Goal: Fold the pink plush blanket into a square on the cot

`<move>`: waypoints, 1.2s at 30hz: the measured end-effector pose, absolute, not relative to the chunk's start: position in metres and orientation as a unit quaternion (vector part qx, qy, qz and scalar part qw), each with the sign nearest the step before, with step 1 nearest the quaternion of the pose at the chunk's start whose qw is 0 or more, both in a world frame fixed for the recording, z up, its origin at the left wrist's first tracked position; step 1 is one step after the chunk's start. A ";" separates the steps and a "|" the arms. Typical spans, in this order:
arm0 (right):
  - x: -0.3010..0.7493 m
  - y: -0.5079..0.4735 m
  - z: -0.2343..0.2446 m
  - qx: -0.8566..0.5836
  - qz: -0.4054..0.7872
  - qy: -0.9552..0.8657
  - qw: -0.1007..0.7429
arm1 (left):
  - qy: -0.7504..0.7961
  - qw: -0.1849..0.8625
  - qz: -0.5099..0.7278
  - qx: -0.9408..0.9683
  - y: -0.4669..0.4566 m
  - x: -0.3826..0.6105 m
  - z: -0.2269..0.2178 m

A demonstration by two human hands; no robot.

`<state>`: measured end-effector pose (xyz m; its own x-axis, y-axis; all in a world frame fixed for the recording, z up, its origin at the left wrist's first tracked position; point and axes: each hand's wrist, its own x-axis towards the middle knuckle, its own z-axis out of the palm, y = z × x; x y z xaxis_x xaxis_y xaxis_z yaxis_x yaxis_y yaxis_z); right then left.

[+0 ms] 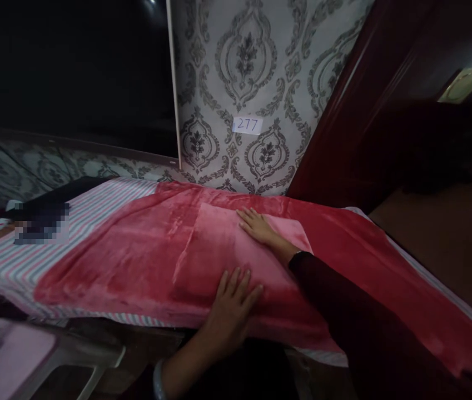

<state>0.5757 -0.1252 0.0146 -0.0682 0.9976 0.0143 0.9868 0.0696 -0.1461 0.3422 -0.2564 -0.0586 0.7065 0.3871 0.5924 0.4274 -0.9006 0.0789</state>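
A folded pink cloth lies on a larger red plush blanket spread over a bed. My left hand rests flat on the near edge of the pink cloth, fingers spread. My right hand lies flat on the cloth's far part, fingers stretched out, its arm in a dark sleeve. Neither hand holds anything.
A striped sheet covers the bed under the blanket. A dark object lies at the bed's far left. Patterned wallpaper with a "277" label stands behind. A dark red door is at right. A white plastic stool sits lower left.
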 end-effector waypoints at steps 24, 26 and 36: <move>0.508 -0.012 -0.025 -0.557 0.111 -0.817 0.100 | -0.308 0.052 -0.333 -0.890 -0.233 0.294 -0.085; 0.510 -0.007 -0.032 -0.572 0.111 -0.804 0.119 | -0.304 0.054 -0.333 -0.891 -0.232 0.294 -0.086; 0.503 -0.020 -0.009 -0.615 0.135 -0.772 0.091 | -0.306 0.066 -0.317 -0.895 -0.233 0.293 -0.081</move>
<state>0.5025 -0.0203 -0.0094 -0.2274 0.9735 -0.0255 0.9242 0.2075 -0.3206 0.2932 -0.2325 -0.0811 0.6115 0.5061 0.6082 0.5904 -0.8036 0.0751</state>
